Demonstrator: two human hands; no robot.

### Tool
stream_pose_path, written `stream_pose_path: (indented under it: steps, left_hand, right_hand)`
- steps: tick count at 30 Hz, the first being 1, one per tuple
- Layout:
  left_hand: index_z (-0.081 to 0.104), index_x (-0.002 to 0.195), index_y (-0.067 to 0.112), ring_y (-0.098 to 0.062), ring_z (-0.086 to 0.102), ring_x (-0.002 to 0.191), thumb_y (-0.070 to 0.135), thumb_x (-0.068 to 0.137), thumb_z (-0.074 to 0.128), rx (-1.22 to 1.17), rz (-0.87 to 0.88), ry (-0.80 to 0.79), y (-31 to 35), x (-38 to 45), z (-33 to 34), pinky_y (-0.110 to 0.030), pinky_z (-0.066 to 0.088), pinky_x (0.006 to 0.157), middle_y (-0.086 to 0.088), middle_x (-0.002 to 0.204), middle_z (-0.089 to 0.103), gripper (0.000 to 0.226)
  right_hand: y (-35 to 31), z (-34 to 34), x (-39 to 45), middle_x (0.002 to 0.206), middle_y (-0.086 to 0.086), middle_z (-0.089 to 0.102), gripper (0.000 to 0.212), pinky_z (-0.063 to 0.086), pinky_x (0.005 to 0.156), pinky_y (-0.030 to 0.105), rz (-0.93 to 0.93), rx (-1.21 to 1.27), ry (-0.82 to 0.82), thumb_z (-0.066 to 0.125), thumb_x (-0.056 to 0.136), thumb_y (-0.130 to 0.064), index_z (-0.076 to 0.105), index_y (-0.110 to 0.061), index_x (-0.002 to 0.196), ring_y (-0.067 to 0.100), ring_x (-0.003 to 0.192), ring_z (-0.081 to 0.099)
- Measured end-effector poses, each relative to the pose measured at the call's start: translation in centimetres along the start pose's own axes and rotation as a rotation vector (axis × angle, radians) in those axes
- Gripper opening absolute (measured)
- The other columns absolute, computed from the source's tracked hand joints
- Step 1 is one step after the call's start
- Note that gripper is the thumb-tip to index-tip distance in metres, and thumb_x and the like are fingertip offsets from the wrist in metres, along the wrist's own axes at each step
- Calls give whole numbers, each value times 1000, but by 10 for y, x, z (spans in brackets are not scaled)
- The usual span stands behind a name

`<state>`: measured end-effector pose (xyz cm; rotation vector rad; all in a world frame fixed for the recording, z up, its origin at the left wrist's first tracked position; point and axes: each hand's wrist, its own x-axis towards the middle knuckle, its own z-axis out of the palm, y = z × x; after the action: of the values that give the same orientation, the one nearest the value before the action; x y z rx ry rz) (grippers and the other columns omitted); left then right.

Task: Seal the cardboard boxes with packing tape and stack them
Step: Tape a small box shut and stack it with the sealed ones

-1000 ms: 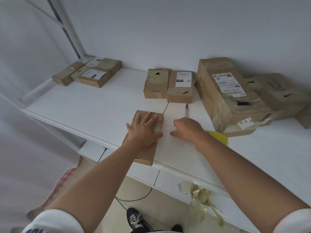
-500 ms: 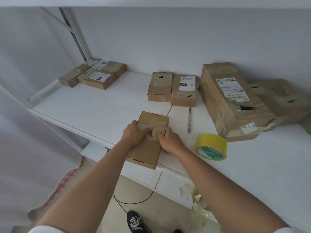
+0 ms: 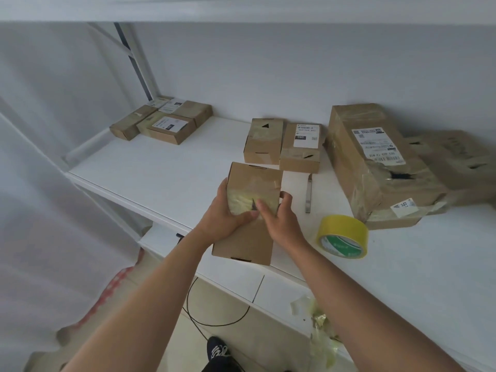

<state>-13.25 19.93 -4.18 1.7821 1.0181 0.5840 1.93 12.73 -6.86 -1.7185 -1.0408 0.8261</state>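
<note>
both hands, left hand [image 3: 220, 218] and right hand [image 3: 281, 224], grip one taped box [image 3: 249, 237] beside one yellow tape roll [image 3: 342, 234].

Brown cardboard box [image 3: 249, 210] between both hands, pale yellowish tape patch on top. Bright yellow tape roll [image 3: 342, 234], green-white core label, right of right hand [image 3: 281, 224]. White shelf [image 3: 161, 170].

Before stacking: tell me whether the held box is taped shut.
Shut: yellowish tape crosses the box top, flaps flat, both hands gripping it.
</note>
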Motion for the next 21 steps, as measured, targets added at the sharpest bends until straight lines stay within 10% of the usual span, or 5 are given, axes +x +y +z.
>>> stream_pose_path:
  steps: [15,21]
  left_hand:
    - [32,127,53,12,56,110,17,101,56,-45,27,111,0,-29,-22,-6,43,87,19,127,55,51]
    - [33,132,47,16,53,111,19,107,43,-91,33,214,-20,-26,-41,-5,39,91,21,126,54,39]
  right_hand:
    - [-15,32,-9,112,-10,58,67,49,78,27,-35,103,5,74,83,-46,32,-23,129,11,96,62]
    - [-30,53,1,107,-7,65,39,47,76,31,-70,20,-15,55,96,-47,34,-26,120,15,93,65]
